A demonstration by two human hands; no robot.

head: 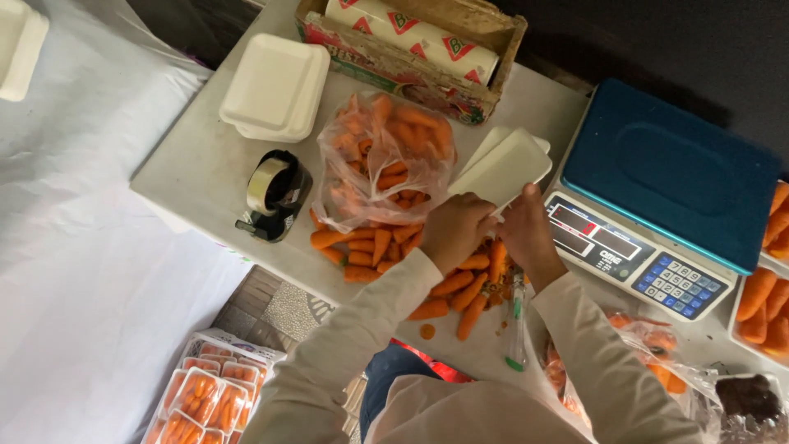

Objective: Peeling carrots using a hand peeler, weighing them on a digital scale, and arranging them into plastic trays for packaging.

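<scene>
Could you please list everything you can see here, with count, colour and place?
white trays: two or so, stacked, held over the table centre
loose carrots: many, orange, table centre
carrot bag: one, clear plastic, behind the loose carrots
scale: one, blue top, right
tape dispenser: one, black, left
clamshell boxes: a white stack, upper left
crate: one, wooden, holding a wrap roll, top
packed carrot trays: several, bottom left
left hand: on the trays
right hand: on the trays
</scene>
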